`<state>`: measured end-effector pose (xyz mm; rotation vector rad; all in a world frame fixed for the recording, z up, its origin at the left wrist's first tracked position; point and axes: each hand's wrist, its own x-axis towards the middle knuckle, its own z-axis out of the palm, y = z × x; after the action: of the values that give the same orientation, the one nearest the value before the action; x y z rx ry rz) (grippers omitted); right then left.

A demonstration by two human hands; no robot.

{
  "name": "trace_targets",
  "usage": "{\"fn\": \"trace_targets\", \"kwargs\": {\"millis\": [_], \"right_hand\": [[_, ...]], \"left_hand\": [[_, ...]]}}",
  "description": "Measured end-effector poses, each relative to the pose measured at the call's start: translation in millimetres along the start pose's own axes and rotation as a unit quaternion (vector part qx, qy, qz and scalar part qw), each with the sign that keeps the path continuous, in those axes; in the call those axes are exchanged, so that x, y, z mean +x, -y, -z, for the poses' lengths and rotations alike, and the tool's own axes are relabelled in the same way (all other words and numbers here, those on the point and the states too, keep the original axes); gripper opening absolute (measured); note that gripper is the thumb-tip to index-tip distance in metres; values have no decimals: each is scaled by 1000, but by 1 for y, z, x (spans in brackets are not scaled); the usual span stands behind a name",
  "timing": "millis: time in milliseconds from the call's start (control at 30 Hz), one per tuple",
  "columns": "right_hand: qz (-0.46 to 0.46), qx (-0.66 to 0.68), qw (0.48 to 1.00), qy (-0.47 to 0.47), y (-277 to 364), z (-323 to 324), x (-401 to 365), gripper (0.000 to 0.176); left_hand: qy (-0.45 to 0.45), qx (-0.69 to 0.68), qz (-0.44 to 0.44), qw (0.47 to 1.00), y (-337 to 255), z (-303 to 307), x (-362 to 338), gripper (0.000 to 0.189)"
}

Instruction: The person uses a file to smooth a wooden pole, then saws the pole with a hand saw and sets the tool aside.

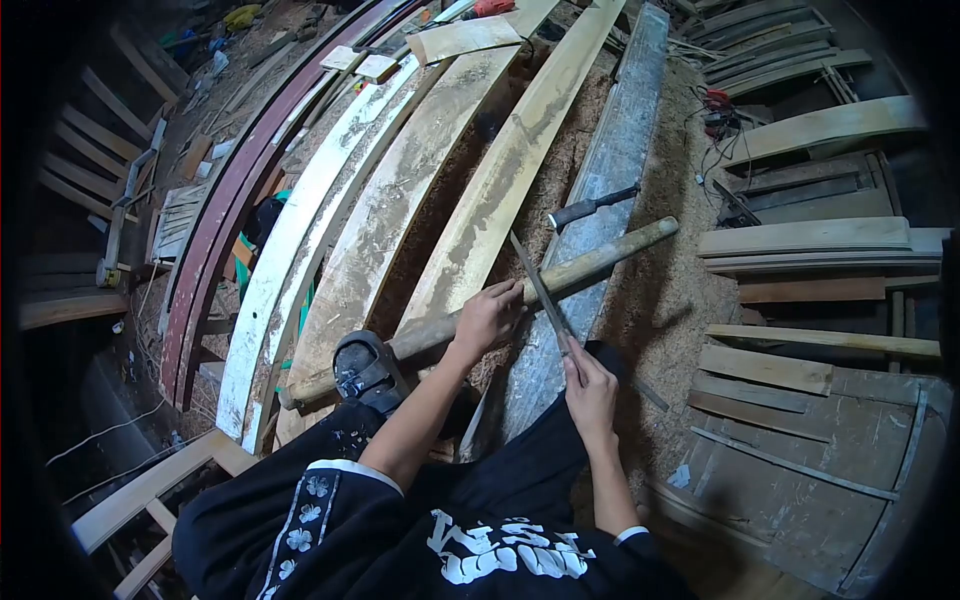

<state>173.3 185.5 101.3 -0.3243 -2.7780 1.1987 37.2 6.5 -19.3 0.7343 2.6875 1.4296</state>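
Observation:
A long round wooden pole point(610, 255) lies slantwise across the planks in front of me. My left hand point(488, 318) is closed over its top side, with the fingers curled. Just right of those fingers a long, narrow, dark metal file point(543, 290) crosses the pole, its far tip pointing up and left. My right hand point(590, 392) grips the near end of the file, index finger stretched along it; the palm hides its handle. A hammer point(592, 207) with a dark handle rests on the worn grey plank point(612, 165) beyond the pole.
Curved wooden planks point(520, 150) run away from me, alongside a white beam point(290, 250) and a dark red one point(215, 240). A sandalled foot point(365, 372) stands near the pole's left end. Sawdust point(670, 270) covers the floor; stacked boards point(810, 240) line the right.

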Motion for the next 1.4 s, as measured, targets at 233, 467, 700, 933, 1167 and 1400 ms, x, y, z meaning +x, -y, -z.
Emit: {"fn": "trace_targets", "kwargs": {"millis": [233, 467, 700, 933, 1167, 1400], "right_hand": [[-4, 37, 999, 33, 14, 11, -2, 33], [-13, 3, 1000, 11, 10, -5, 4, 33], [6, 53, 999, 1, 7, -16, 15, 33], [-7, 20, 999, -35, 9, -35, 44, 31], [-17, 10, 999, -38, -1, -3, -13, 33], [12, 18, 999, -27, 2, -17, 2, 34]], "left_hand": [[-12, -51, 53, 997, -5, 1, 5, 43], [-47, -29, 39, 998, -5, -10, -2, 41], [-2, -59, 62, 996, -3, -1, 2, 42], [4, -35, 71, 997, -9, 9, 14, 41], [-14, -4, 46, 999, -5, -3, 4, 43], [-13, -51, 42, 998, -4, -1, 2, 41]]}}
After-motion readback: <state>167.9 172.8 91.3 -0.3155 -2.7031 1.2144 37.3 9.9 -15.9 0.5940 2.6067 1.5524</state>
